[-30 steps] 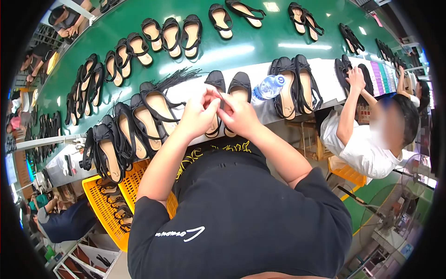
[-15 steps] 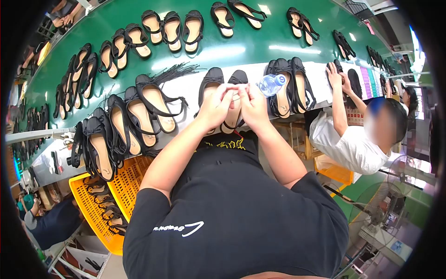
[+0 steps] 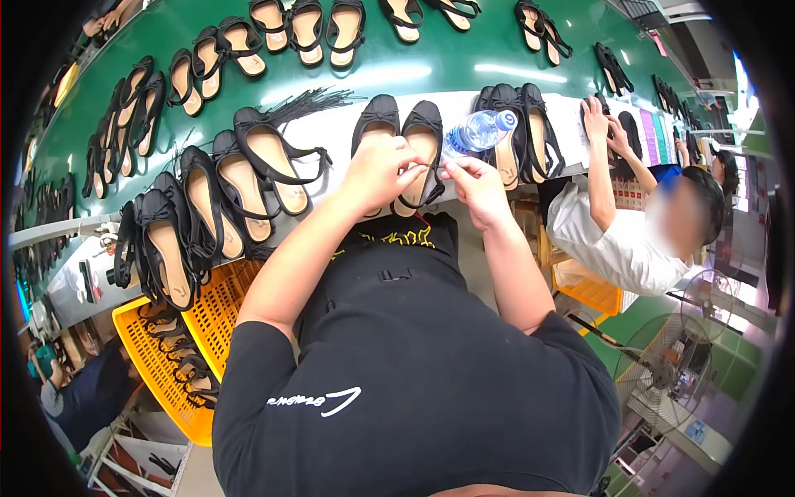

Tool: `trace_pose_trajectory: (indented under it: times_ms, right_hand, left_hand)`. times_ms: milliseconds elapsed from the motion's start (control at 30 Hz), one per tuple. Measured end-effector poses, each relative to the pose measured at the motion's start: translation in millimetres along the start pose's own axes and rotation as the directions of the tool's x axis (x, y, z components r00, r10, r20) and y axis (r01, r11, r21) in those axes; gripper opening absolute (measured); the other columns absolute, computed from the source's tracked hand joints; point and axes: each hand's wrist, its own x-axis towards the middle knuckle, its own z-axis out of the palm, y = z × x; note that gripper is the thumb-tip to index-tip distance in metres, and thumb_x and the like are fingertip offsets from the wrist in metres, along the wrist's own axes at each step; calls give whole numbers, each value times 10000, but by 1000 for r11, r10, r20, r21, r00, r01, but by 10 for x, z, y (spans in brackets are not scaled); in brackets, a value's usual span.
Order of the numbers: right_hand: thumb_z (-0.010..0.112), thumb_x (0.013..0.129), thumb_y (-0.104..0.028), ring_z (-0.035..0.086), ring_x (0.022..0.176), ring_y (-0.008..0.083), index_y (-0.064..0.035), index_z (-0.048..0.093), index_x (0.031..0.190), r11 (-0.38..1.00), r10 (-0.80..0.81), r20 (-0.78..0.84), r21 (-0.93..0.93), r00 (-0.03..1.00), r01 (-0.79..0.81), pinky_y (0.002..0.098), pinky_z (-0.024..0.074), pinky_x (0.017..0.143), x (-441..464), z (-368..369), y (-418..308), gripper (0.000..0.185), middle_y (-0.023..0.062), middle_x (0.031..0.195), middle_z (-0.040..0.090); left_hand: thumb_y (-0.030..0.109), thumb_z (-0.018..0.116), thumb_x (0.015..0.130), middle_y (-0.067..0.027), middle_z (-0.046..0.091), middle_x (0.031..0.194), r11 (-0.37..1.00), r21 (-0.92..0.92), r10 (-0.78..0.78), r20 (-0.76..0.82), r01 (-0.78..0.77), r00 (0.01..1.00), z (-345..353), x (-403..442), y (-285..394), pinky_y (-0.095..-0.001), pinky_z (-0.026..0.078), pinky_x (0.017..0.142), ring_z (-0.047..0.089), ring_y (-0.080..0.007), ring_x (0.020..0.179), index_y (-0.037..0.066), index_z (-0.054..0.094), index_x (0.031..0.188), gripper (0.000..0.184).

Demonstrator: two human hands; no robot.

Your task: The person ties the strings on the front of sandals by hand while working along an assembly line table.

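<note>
A pair of black slingback flats stands before me, a left shoe (image 3: 374, 116) and a right shoe (image 3: 423, 132), both with beige insoles. Over them, my left hand (image 3: 383, 172) pinches one end of a thin black cord (image 3: 434, 166). The other end is between the fingertips of my right hand (image 3: 480, 189), just right of the right shoe. The cord is short and spans the small gap between the hands. My left hand covers much of the left shoe's insole. A clear water bottle (image 3: 479, 132) lies tilted beside the right shoe.
Several black flats (image 3: 217, 199) line the bench edge at left, near a bundle of black cords (image 3: 310, 106). More stand on the green table (image 3: 397, 70). Yellow crates (image 3: 166, 373) sit lower left. A co-worker (image 3: 621, 236) handles a shoe at right, near a fan (image 3: 662, 373).
My hands have moved apart, the right one shifting right and down, with the cord now visible between them. The right shoe shows more. The whole view has shifted slightly.
</note>
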Motion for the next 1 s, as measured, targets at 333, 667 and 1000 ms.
trace_pose_trajectory:
  times_ms: [333,667,1000]
  right_hand:
    - [693,1073,-207,773,826,188,-13,784,1116,720,-184,-44,-686,982,105,349,582,757,-64,22,56,218,156,885,786]
    - [574,1170,-260,570,700,108,-23,673,960,913,-191,-22,-372,981,169,312,477,660,30,-176,286,333,25,766,659]
    - [732,1061,-40,700,846,52,9,786,1129,921,-241,-134,-345,961,183,215,546,767,-485,15,123,100,23,942,776]
  left_hand:
    - [154,819,901,-33,738,902,998,65,14,58,-18,998,-149,32,0,-422,544,844,661,-281,937,119,796,990,98]
    - [159,841,867,-35,743,866,998,52,-48,54,45,997,-159,33,4,-424,554,812,686,-279,889,140,822,973,109]
    - [118,833,894,-44,755,919,995,66,-85,59,81,995,-120,-151,72,-418,569,801,700,-291,896,145,847,1040,150]
